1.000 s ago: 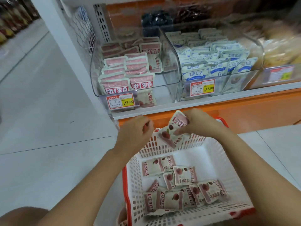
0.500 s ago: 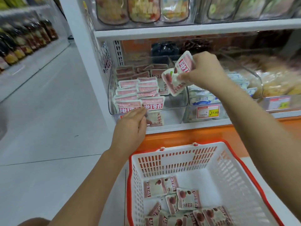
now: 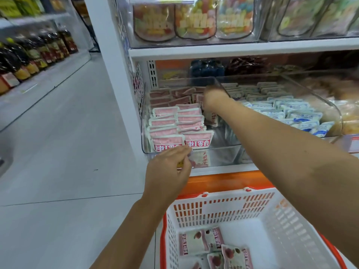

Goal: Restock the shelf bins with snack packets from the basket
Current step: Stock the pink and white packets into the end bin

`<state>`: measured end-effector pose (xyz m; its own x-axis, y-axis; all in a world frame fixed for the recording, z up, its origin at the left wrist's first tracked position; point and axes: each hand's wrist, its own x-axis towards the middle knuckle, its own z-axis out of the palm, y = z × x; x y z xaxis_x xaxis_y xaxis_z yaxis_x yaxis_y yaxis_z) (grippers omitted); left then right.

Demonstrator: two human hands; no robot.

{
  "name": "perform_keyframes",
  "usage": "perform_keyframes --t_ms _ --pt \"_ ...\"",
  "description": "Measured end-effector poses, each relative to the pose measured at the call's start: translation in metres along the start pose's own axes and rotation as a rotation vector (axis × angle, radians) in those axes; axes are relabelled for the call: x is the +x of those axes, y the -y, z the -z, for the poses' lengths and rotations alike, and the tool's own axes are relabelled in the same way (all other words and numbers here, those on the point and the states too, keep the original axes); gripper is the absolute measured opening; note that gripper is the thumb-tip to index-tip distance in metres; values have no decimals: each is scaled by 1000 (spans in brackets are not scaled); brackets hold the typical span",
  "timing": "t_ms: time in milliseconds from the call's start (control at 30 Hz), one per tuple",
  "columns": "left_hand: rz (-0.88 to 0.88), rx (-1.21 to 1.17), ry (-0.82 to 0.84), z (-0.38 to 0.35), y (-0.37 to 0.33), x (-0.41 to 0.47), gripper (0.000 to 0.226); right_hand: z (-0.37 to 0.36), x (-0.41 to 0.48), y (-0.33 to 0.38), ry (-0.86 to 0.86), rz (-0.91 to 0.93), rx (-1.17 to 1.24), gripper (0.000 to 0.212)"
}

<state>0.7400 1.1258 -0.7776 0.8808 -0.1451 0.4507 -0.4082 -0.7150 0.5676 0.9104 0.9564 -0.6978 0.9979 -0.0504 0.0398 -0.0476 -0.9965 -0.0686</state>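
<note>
- Shelf (image 3: 233, 49): white board, hard and flat, holding see-through bins.
- Basket (image 3: 223, 202): white slotted plastic with an orange rim, just below the shelf. Loose packets (image 3: 236, 255) lie flat in it, soft and crinkly.
- Clear bin (image 3: 223, 152): rigid and glossy. Pink packets (image 3: 169, 141) stand upright in rows running front to back. The right row looks short at the front, so that gap probably gets filled next.
- Right hand (image 3: 214, 99): deep at the back of the bin, nearer the gap. It is blurred with the fingers hidden, so can't tell if they hold a packet.
- Left hand (image 3: 167, 171): fingers loosely bent, tips touching the bin's front lip, gripping nothing visible.
</note>
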Motion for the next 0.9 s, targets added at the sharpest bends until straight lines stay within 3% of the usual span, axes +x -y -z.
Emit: perform_keyframes --t_ms 233,367,467,600,733,833,900 --pt "-10 -24 -31 -3 3 1 36 -18 16 -7 54 111 -28 32" --pt "-18 -16 -37 -3 4 1 36 -23 21 -12 -186 121 -133 52" --pt "-34 1 -22 -3 4 -2 31 -23 11 -13 -302 146 -213 53" --pt "-74 54 46 0 1 -6 34 -14 -17 -11 -241 140 43 36" --pt "-93 69 89 -3 -1 -16 42 -8 -78 -23 -390 280 322 11" --pt "-230 23 83 -17 -3 -38 40 -25 -142 -40 -460 432 487 21" --pt "-306 34 175 -30 0 -56 32 -46 -176 -55 -357 466 483 29"
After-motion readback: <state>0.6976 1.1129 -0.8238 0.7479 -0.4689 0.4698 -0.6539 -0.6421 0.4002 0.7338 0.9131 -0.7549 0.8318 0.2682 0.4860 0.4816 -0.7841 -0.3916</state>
